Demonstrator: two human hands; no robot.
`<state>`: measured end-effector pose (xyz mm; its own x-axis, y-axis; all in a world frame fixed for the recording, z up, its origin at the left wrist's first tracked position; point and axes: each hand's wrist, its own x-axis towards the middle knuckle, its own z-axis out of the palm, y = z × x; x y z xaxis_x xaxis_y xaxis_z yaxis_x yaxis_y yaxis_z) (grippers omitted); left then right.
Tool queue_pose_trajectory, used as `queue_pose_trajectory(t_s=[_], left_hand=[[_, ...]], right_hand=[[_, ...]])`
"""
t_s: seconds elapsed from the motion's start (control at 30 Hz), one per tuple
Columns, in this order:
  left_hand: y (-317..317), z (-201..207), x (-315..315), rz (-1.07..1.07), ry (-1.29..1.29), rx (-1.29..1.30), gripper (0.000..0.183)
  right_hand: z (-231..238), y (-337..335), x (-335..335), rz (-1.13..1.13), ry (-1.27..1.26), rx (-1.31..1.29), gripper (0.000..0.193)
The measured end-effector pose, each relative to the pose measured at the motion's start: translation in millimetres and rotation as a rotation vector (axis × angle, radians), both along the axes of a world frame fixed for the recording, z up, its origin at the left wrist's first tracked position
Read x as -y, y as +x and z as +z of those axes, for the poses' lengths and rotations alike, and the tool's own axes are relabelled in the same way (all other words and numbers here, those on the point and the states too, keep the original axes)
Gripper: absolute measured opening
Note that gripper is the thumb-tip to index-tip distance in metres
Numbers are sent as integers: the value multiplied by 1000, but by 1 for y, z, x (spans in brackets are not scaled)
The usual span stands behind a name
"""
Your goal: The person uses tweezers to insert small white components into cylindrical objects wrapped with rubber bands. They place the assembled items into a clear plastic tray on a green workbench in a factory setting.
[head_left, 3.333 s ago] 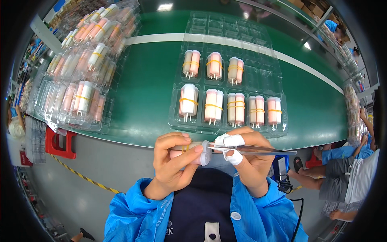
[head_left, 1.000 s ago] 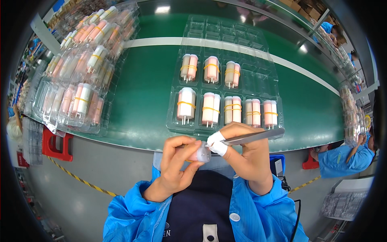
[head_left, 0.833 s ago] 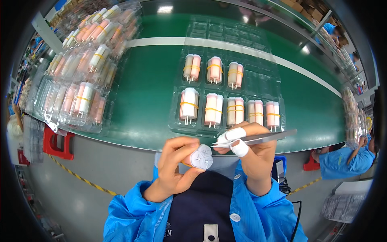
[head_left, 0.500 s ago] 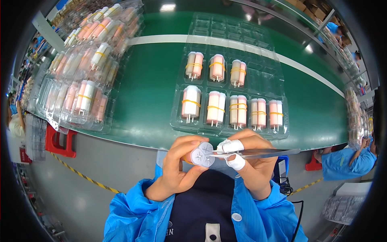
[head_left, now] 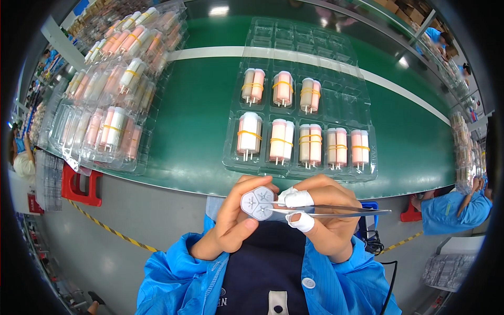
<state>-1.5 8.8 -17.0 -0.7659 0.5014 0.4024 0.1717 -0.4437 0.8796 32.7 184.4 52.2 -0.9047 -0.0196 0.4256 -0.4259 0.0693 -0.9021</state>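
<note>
My left hand (head_left: 233, 218) is closed around a bundle of cylinders (head_left: 257, 202), its grey three-lobed end turned up toward me. The sides of the bundle are mostly hidden by my fingers. In my right hand (head_left: 331, 215) is a pair of metal tweezers (head_left: 346, 211), lying roughly level, tips pointing left. Their two tips are apart and reach the grey end face of the bundle; whether they touch it I cannot tell. White wraps cover the thumb and a finger of my right hand. Just beyond both hands lies a clear plastic tray (head_left: 236, 163) with several banded pink, white and grey cylinder bundles (head_left: 310, 144).
The tray rests on a green table (head_left: 194, 115) crossed by a white stripe. Stacked trays of similar bundles (head_left: 105, 126) stand at the left. Red stools (head_left: 81, 186) are below the table edge. Another person in blue (head_left: 454, 210) works at the far right.
The bundle's end face has turned and tilted more toward me, and it sits slightly further left. The tweezers' tips have spread apart and dropped a little.
</note>
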Motion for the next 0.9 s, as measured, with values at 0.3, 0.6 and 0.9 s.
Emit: queue_pose_trajectory(t_s=[0.3, 0.6, 0.9], left_hand=[[0, 2, 4, 249, -218, -226, 46], [-3, 7, 1, 425, -343, -502, 45], [0, 8, 1, 485, -376, -515, 49]], right_hand=[[-11, 2, 2, -55, -196, 116, 19], [-16, 5, -3, -119, -248, 155, 17], [-14, 5, 2, -116, -264, 151, 17]])
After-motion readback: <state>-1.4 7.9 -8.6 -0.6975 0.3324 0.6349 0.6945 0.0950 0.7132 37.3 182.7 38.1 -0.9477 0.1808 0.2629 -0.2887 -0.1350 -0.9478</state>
